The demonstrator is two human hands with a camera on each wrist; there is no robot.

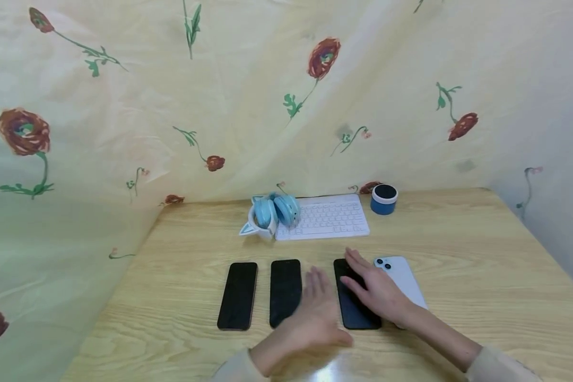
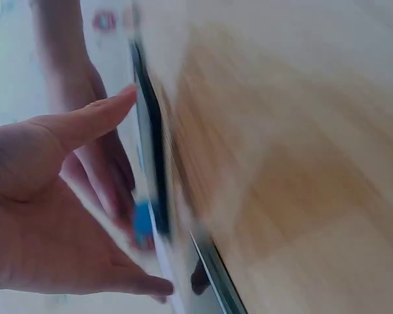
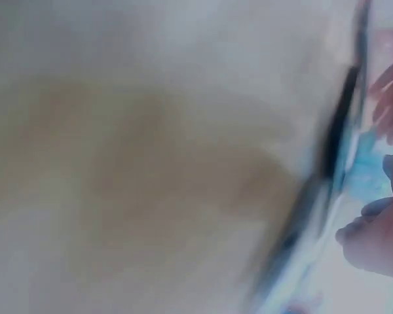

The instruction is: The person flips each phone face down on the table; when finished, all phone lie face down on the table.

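Note:
Smartphones lie in a row on the wooden table. At the left is a black phone (image 1: pixel 237 296), then a second black phone (image 1: pixel 285 286), then a third dark phone (image 1: pixel 360 317). A white phone (image 1: pixel 407 277), camera side up, lies at the right. My left hand (image 1: pixel 315 315), blurred, hovers between the second and third phones, overlapping the second's lower right corner. Its thumb and fingers are spread with nothing between them in the left wrist view. My right hand (image 1: pixel 384 292) is over the third phone with extended fingers, its wrist across the white phone's lower part.
Behind the phones, blue and white cat-ear headphones (image 1: pixel 269 213) rest against a white keyboard (image 1: pixel 334 216). A small blue cylinder with a black top (image 1: pixel 384 199) stands right of the keyboard. Floral cloth (image 1: pixel 258 106) hangs behind the table (image 1: pixel 181 302).

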